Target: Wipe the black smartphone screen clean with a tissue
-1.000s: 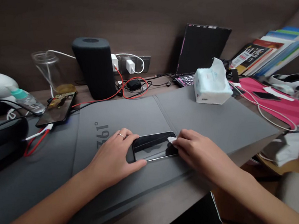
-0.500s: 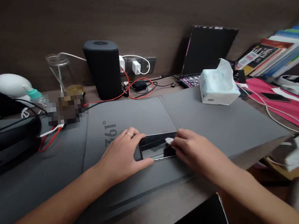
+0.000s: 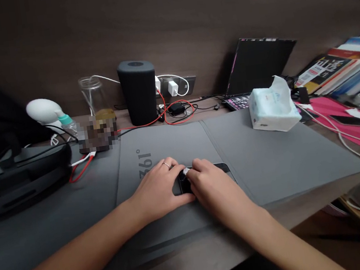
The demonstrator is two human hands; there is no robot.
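Note:
A dark smartphone (image 3: 186, 186) lies screen up on the grey mat, long side across, partly hidden under my hands. My left hand (image 3: 156, 184) holds its left end, thumb along the near edge and fingers at the far edge; a ring is on one finger. In the closed fingers of my right hand (image 3: 211, 184) is a small white tissue (image 3: 186, 171), pressed against the screen near the left end. The phone's right end shows beyond my right hand.
The grey mat (image 3: 270, 163) covers much of the desk. Behind stand a black speaker (image 3: 138, 91), a glass jar (image 3: 92, 95), cables and a laptop (image 3: 262, 64). A tissue pack (image 3: 274, 107) sits to the right, a black headset (image 3: 22, 173) at left, books (image 3: 340, 67) at far right.
My right hand has slid the tissue leftward along the phone, close to my left hand. The left hand keeps its hold on the phone. The whole view has shifted slightly.

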